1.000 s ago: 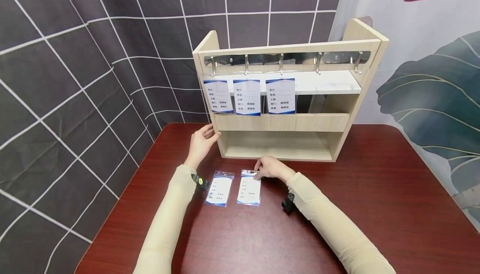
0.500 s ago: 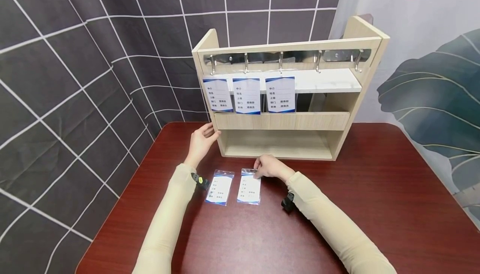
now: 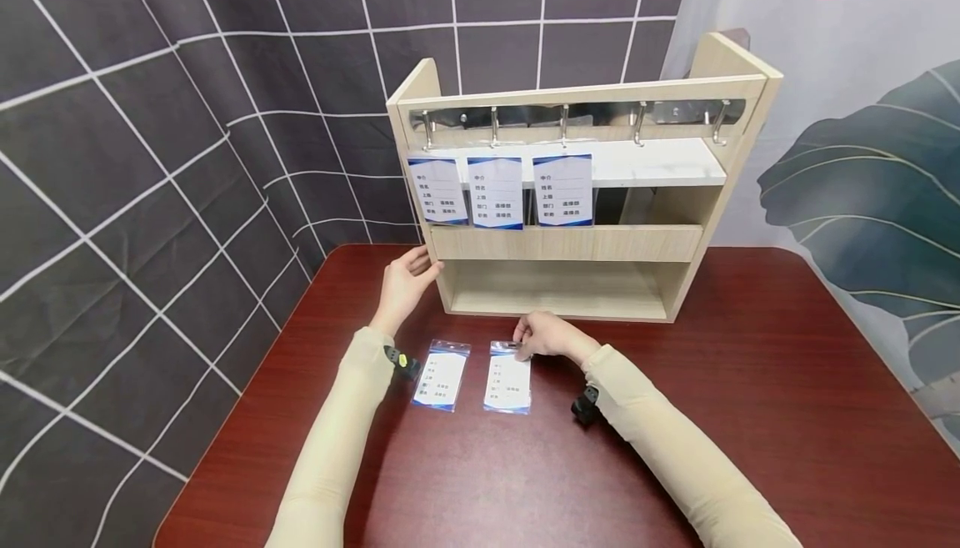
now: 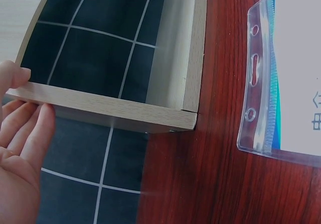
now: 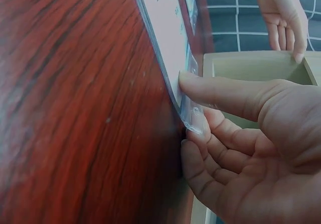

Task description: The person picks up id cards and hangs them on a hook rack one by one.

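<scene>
With thumb and fingers on opposite sides, my left hand [image 3: 402, 289] grips the left side panel [image 4: 115, 104] of a small wooden shelf [image 3: 566, 243]. My right hand [image 3: 551, 336] pinches the top corner of a clear-sleeved name badge [image 3: 507, 385]. In the right wrist view, the thumb presses on the face of this badge [image 5: 168, 45] and curled fingers sit behind its clear slotted end, which is lifted slightly off the table. A second name badge [image 3: 441, 379] lies flat to its left, apart from both hands.
Along the shelf's upper front runs a metal strip with several hooks [image 3: 565, 123]. Three similar badges [image 3: 495, 193] hang at the left and middle hooks. The red-brown table [image 3: 750, 414] extends to the right; a dark gridded curtain [image 3: 135, 223] stands at the left and behind.
My right hand has shifted slightly to the right, and the pinched badge has moved with it, away from the other badge. The left hand keeps its place on the shelf.
</scene>
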`<action>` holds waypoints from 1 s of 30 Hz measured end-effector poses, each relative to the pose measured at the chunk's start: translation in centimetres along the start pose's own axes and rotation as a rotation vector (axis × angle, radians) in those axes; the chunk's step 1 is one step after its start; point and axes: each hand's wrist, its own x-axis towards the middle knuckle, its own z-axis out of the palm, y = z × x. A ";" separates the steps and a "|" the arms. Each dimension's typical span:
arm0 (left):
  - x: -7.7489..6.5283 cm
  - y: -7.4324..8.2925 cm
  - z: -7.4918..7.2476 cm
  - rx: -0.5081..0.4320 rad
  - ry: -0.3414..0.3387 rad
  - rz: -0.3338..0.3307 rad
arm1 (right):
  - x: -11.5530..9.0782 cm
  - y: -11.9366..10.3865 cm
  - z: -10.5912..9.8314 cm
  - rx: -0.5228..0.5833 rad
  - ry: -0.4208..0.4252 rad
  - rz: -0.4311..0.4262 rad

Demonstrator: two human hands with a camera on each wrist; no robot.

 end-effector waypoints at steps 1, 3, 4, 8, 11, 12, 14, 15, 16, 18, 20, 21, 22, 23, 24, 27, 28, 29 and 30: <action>0.0 0.0 0.0 0.003 0.001 0.002 | -0.1 0.2 0.0 0.003 0.001 -0.005; 0.1 -0.1 0.0 0.003 0.000 0.004 | -0.3 0.5 -0.1 0.011 0.001 -0.010; 0.1 -0.1 0.1 0.004 0.001 0.005 | -0.4 0.7 -0.2 0.011 0.001 -0.011; 0.1 -0.3 0.1 0.004 -0.001 0.001 | -0.7 1.0 -0.4 0.019 0.002 -0.004; 0.1 -0.3 0.1 0.006 0.000 -0.001 | -0.9 1.2 -0.6 0.032 0.003 -0.002; 0.1 -0.3 0.1 0.006 0.002 -0.002 | -0.9 1.2 -0.6 0.037 0.003 -0.001; 0.1 -0.4 0.1 0.005 0.005 -0.004 | -0.9 1.3 -0.6 0.046 0.003 -0.001; 0.1 -0.4 0.0 0.006 0.007 -0.005 | -0.9 1.4 -0.6 0.049 0.004 -0.002; 0.1 -0.4 0.0 0.006 0.007 -0.005 | -0.9 1.4 -0.6 0.047 0.007 -0.003; 0.1 -0.3 0.0 0.006 0.003 -0.007 | -0.9 1.4 -0.5 0.051 0.013 -0.002; 0.1 -0.4 0.0 0.007 0.002 -0.009 | -1.0 1.4 -0.4 0.060 0.017 0.002; 0.1 -0.4 0.0 0.006 0.002 -0.008 | -1.0 1.4 -0.3 0.064 0.020 0.004; 0.1 -0.4 0.0 0.006 0.002 -0.008 | -1.0 1.4 -0.3 0.070 0.022 0.006; 0.1 -0.5 0.0 0.008 0.003 -0.009 | -1.1 1.3 -0.2 0.078 0.023 0.006; 0.1 -0.5 0.0 0.009 0.005 -0.010 | -1.1 1.3 -0.2 0.086 0.022 0.007; 0.0 -0.5 0.0 0.009 0.011 -0.010 | -1.2 1.3 -0.1 0.093 0.015 -0.016; 0.0 -0.5 0.0 0.006 0.011 -0.010 | -1.3 1.3 -0.1 0.093 0.010 -0.023; 0.0 -0.5 0.0 0.005 0.011 -0.010 | -1.3 1.4 -0.1 0.095 0.004 -0.032; 0.0 -0.4 0.0 0.004 0.010 -0.008 | -1.3 1.4 -0.1 0.093 -0.004 -0.040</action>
